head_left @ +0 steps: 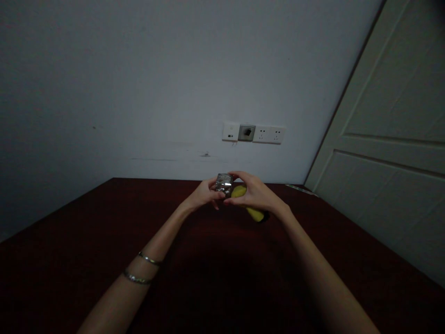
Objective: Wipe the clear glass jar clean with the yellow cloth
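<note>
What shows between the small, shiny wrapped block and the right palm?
Part of a yellow, rounded object shows there in the head view; its depth is unclear.

On the left forearm (168, 234), two silver-toned bangles were worn, set a little apart. The upper bangle (150, 260), nearer the left hand (203, 194), was shaped as a slim, rounded band, and pale light was reflected along it. The lower bangle (137, 280) was made broader, its surface flecked with light and dark; any pattern was blurred. The right forearm (309, 253) was left bare, as was the right hand (257, 192).
</note>
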Motion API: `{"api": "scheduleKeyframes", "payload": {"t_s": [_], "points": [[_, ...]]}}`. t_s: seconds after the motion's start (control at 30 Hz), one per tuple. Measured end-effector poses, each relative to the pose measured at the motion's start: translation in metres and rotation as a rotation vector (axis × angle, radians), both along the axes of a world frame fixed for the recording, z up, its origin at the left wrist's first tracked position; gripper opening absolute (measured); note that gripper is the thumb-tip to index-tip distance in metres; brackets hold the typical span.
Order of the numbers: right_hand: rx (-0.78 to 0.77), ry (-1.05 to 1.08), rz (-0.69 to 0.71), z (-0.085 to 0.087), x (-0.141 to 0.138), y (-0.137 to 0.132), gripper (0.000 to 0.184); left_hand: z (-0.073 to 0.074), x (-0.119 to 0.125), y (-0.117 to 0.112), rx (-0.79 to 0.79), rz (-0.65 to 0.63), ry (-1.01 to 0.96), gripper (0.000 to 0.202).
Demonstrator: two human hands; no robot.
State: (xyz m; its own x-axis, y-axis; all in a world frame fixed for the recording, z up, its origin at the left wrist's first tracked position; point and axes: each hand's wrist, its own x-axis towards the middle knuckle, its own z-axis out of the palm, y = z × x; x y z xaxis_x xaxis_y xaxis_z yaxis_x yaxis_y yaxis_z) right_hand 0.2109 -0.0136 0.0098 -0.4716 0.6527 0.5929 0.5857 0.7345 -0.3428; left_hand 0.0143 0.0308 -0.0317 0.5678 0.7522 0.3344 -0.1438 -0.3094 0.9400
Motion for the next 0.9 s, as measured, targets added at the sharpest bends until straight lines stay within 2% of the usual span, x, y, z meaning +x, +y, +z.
{"api": "scheduleKeyframes", "payload": {"t_s": [0.07,0.13,0.2,0.3,0.37,0.47,0.57,0.73,0.83,0.9], "points": [[-0.067,0.045,0.010,-0.001,0.001,0.001,0.067,-0.004,-0.002,0.004,-0.001,-0.047,0.032,0.096],[-0.179,0.119,0.012,-0.003,0.003,0.004,0.063,-0.006,-0.003,0.007,0.028,-0.038,0.029,0.110],[-0.320,0.194,0.001,-0.005,0.004,0.006,0.059,-0.006,-0.004,0.007,0.104,0.033,0.007,0.121],[-0.510,0.281,0.024,-0.005,0.005,0.008,0.055,-0.004,-0.004,0.006,0.212,0.159,0.026,0.126],[-0.591,0.319,0.065,-0.003,0.004,0.007,0.052,-0.002,-0.004,0.003,0.253,0.171,0.075,0.127],[-0.636,0.343,0.084,-0.001,0.000,0.005,0.046,0.002,-0.001,-0.002,0.368,0.156,0.151,0.120],[-0.649,0.355,0.071,0.000,-0.004,0.005,0.046,0.005,0.001,-0.005,0.480,0.206,0.213,0.105],[-0.701,0.331,0.090,-0.001,-0.001,0.006,0.054,0.003,0.000,-0.004,0.545,0.278,0.217,0.089],[-0.738,0.351,-0.026,0.000,0.005,0.008,0.063,-0.001,-0.001,-0.004,0.508,0.352,0.194,0.092],[-0.646,0.436,-0.163,0.001,0.009,0.010,0.058,-0.003,-0.001,-0.003,0.482,0.395,0.181,0.094]]}}
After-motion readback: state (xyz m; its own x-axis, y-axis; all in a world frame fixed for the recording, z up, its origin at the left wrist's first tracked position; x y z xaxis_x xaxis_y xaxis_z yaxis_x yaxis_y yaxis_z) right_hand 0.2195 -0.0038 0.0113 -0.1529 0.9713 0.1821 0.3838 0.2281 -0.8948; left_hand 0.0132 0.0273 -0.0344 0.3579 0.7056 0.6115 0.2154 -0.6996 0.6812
